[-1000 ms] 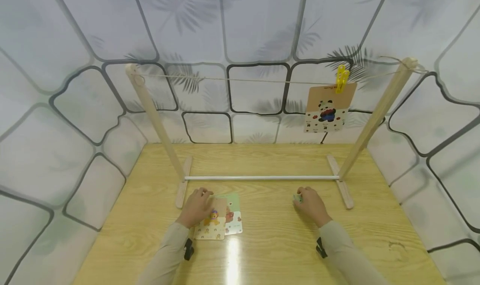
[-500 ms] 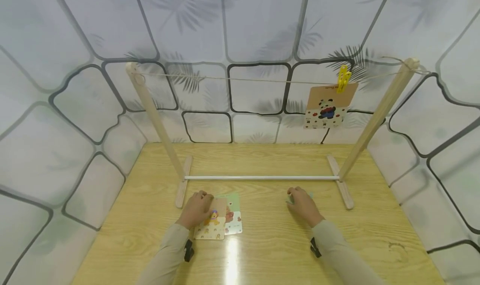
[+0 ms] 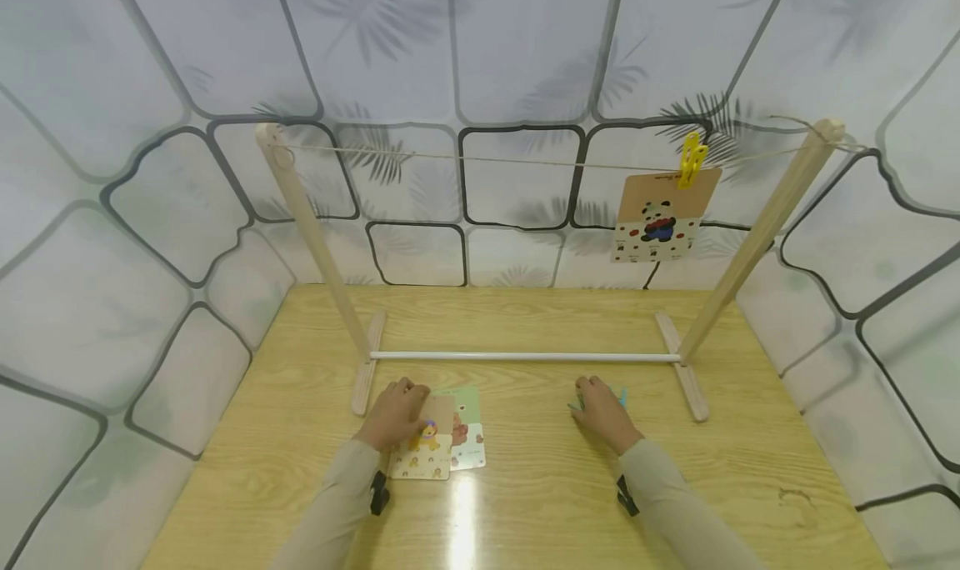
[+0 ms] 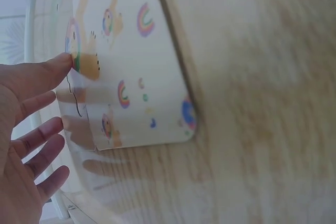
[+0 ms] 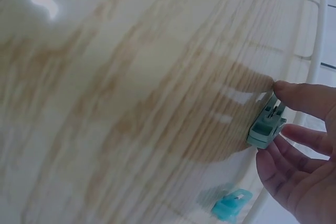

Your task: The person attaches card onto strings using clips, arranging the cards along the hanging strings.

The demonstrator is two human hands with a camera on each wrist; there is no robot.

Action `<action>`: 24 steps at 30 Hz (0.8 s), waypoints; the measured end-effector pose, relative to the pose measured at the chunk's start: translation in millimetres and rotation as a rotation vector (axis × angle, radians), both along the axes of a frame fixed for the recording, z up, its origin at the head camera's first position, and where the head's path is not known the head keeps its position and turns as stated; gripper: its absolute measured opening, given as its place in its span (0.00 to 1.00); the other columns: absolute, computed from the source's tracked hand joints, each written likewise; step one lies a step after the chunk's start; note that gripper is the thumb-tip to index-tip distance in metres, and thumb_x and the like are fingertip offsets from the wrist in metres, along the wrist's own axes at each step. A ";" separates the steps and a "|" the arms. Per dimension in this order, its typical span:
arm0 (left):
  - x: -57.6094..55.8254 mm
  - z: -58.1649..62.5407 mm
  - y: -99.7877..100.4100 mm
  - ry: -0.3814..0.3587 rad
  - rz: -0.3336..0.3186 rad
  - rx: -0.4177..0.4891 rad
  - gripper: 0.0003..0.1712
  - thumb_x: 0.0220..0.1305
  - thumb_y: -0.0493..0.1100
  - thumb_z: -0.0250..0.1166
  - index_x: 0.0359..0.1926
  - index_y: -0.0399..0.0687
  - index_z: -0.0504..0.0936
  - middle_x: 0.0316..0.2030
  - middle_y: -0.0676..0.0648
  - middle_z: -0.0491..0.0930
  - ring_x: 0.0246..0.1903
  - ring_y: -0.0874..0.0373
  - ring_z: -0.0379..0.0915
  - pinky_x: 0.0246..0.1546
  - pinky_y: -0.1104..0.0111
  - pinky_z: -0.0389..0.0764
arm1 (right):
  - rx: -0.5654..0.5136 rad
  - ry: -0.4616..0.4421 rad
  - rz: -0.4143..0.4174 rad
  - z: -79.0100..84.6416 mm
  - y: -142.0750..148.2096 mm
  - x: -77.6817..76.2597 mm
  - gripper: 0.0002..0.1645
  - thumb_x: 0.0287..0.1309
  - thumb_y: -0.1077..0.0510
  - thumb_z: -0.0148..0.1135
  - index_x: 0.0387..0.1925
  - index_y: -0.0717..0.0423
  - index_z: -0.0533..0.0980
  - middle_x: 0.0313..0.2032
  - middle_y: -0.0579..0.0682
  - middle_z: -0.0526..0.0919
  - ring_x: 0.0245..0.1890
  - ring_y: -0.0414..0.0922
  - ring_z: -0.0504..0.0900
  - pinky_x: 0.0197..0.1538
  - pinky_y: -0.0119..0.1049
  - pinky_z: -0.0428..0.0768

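My left hand (image 3: pixel 393 416) rests at the upper left of a tan card with a lion and rainbows (image 3: pixel 427 463). In the left wrist view the thumb touches that card (image 4: pixel 131 66) while the other fingers spread loosely beside its edge. Partly under the lion card is a green-and-white bear card (image 3: pixel 470 447). My right hand (image 3: pixel 603 413) pinches a pale green clothespin (image 5: pixel 266 125) between thumb and fingers, low over the wooden table. Close by lies a turquoise clothespin (image 5: pixel 231 204), mostly hidden by the hand in the head view.
Behind the hands stands a wooden frame with two posts (image 3: pixel 318 237) (image 3: pixel 765 220) and a white crossbar (image 3: pixel 525 357). A string (image 3: pixel 517 161) spans the posts. From its right part hangs a panda card (image 3: pixel 663 220), held by a yellow clothespin (image 3: pixel 692 162). Patterned walls enclose the table.
My right hand has shifted slightly left, and the turquoise clothespin now shows to its right. The left hand has hardly moved. The hanging panda card has swayed a little.
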State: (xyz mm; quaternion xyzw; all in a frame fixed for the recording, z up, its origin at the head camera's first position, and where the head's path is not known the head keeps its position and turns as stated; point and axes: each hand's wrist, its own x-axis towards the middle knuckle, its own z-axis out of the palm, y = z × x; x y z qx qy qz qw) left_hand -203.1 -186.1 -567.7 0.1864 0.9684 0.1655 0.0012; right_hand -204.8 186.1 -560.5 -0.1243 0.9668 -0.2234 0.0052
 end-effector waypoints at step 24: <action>-2.7 -8.9 -5.3 0.014 0.088 0.127 0.27 0.45 0.48 0.75 0.45 0.41 0.79 0.42 0.41 0.75 0.44 0.47 0.70 0.46 0.55 0.74 | 0.004 -0.031 0.005 2.8 -0.7 -3.8 0.15 0.49 0.66 0.67 0.38 0.73 0.75 0.32 0.59 0.78 0.30 0.46 0.76 0.35 0.39 0.79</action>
